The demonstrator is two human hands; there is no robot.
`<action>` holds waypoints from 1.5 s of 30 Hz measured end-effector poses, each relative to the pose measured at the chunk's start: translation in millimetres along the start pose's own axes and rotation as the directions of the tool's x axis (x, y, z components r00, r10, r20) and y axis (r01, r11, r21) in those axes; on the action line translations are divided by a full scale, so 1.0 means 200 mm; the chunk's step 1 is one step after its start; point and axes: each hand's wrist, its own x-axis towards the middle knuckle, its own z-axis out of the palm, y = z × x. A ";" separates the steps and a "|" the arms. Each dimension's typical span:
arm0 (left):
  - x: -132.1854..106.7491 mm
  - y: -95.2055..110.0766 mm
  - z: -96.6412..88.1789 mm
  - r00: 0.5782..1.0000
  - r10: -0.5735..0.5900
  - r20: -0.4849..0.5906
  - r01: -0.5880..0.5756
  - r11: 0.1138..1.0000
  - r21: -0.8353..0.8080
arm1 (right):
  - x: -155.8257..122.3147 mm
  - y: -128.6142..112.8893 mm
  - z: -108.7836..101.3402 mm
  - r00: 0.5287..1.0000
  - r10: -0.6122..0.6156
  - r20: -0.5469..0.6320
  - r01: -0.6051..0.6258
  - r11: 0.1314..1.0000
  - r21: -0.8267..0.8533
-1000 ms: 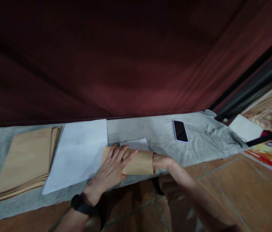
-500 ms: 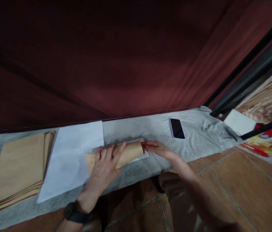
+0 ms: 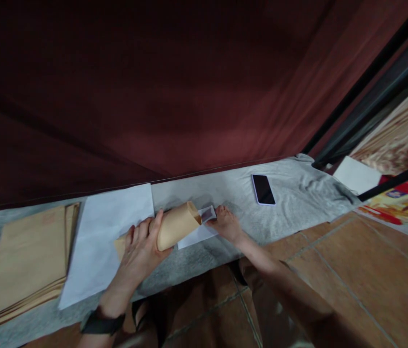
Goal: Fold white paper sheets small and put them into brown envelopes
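Note:
My left hand (image 3: 142,249) is wrapped over a brown paper envelope (image 3: 178,224), which bulges into a tube with its open mouth toward the right. Just beyond that mouth, my right hand (image 3: 226,223) has its fingers closed at the end of a small translucent, greyish piece (image 3: 208,214), whose exact kind I cannot make out. The left end of that piece reaches the envelope's mouth; whether it goes inside is unclear. Beneath them lies a small white sheet (image 3: 192,238), partly covered by the envelope.
A large white sheet (image 3: 107,232) lies left of my hands, beside a stack of brown envelopes (image 3: 26,256). A phone (image 3: 263,189) rests on the grey cloth (image 3: 290,193) to the right. A dark red curtain (image 3: 189,121) hangs behind. Right are dark bars and a colourful printed package (image 3: 402,205).
My left hand and the envelope have shifted left, and the envelope bulges wider. My right hand has drawn away from its mouth, and the translucent piece now shows between them.

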 end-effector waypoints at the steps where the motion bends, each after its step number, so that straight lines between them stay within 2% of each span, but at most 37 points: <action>1: 0.00 0.00 0.01 1.000 -0.001 0.004 0.001 1.000 -0.007 | 0.00 0.01 0.01 1.000 -0.002 -0.001 0.002 1.000 0.002; 5: 0.00 -0.01 0.02 1.000 0.004 0.012 -0.004 1.000 -0.031 | 0.04 0.06 0.05 1.000 -0.013 -0.028 0.015 0.996 0.085; 9: 0.00 -0.03 0.04 0.999 -0.014 0.038 0.015 0.999 -0.042 | 0.11 0.13 0.07 0.995 -0.048 -0.082 0.077 0.917 0.391; 11: 0.00 -0.03 0.05 0.998 -0.026 0.052 0.029 0.999 -0.046 | 0.14 0.18 0.05 0.989 -0.054 -0.137 0.115 0.861 0.495; 17: 0.01 -0.04 0.06 0.998 -0.033 0.050 0.036 0.998 -0.051 | 0.22 0.31 -0.09 0.949 -0.006 -0.316 0.210 0.758 0.617; 19: 0.01 -0.04 0.06 0.998 -0.041 0.051 0.044 0.997 -0.056 | 0.23 0.33 -0.11 0.927 0.026 -0.375 0.266 0.659 0.703; 22: 0.01 -0.04 0.07 0.996 -0.063 0.057 0.067 0.996 -0.065 | 0.22 0.33 -0.13 0.892 0.098 -0.440 0.352 0.459 0.816; 24: 0.01 -0.04 0.07 0.996 -0.072 0.058 0.076 0.994 -0.073 | 0.22 0.32 -0.15 0.886 0.125 -0.447 0.369 0.392 0.842; 26: 0.02 -0.04 0.06 0.996 -0.069 0.056 0.073 0.994 -0.080 | 0.22 0.32 -0.17 0.895 0.139 -0.423 0.351 0.362 0.863; 29: 0.02 -0.03 0.06 0.997 -0.060 0.055 0.065 0.994 -0.087 | 0.21 0.30 -0.18 0.925 0.155 -0.346 0.273 0.362 0.891; 32: 0.02 -0.03 0.06 0.996 -0.073 0.049 0.077 0.992 -0.098 | 0.20 0.28 -0.15 0.942 0.147 -0.300 0.220 0.404 0.888; 36: 0.03 -0.02 0.06 0.997 -0.075 0.022 0.077 0.993 -0.092 | 0.20 0.26 -0.13 0.941 0.066 -0.333 0.251 0.525 0.813; 40: 0.03 -0.02 0.06 0.996 -0.083 -0.010 0.082 0.995 -0.063 | 0.18 0.27 -0.14 0.922 0.002 -0.388 0.296 0.642 0.707; 43: 0.03 -0.01 0.06 0.997 -0.054 -0.059 0.053 0.998 -0.025 | 0.16 0.28 -0.16 0.928 -0.031 -0.371 0.279 0.716 0.639; 45: 0.03 -0.01 0.05 0.997 -0.015 -0.080 0.015 1.000 0.001 | 0.16 0.29 -0.16 0.940 -0.044 -0.339 0.260 0.735 0.627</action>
